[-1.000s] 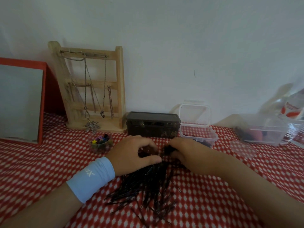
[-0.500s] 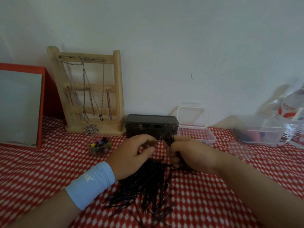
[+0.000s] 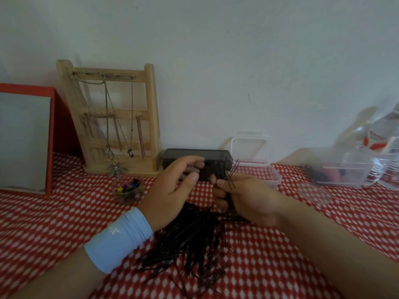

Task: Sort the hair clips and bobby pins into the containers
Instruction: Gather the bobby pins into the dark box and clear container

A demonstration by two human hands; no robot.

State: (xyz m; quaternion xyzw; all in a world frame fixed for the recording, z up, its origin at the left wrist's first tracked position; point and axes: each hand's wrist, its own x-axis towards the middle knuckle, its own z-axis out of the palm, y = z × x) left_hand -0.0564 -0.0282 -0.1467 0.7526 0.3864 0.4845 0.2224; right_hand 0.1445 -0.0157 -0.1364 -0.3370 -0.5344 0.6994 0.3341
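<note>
Two hands hovered above the pile of bobby pins (image 3: 190,240) near the tablecloth's (image 3: 54,223) front edge: the right hand (image 3: 244,199) gripped a few upright pins (image 3: 232,175), and the left hand (image 3: 172,190) curled loosely, holding nothing visible, before the black box (image 3: 218,156).

A wooden jewellery stand (image 3: 112,117) hung with chains leans against the white wall (image 3: 237,50) beside a red-framed mirror (image 3: 26,137), with clear plastic bottles (image 3: 386,147) far right on the red checked cloth (image 3: 54,212).
</note>
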